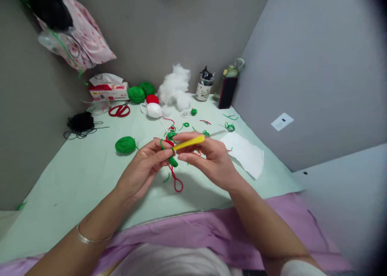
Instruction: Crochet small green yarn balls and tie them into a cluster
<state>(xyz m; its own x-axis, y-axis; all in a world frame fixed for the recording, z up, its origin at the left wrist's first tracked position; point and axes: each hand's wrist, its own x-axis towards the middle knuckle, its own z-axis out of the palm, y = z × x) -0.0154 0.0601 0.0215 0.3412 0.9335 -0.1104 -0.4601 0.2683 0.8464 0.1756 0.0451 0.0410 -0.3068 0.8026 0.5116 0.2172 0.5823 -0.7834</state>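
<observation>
My left hand is pinched shut on a small green crochet piece, with green yarn looped over its forefinger. A red yarn strand hangs from the piece in a loop above the table. My right hand is closed around a yellow-handled crochet hook, whose tip meets the piece at my left fingertips. Both hands hover over the pale green table.
A green yarn ball lies left of my hands, and white paper lies to the right. Farther back are black yarn, red scissors, a tissue box, green yarn balls, white stuffing, a jar and a bottle.
</observation>
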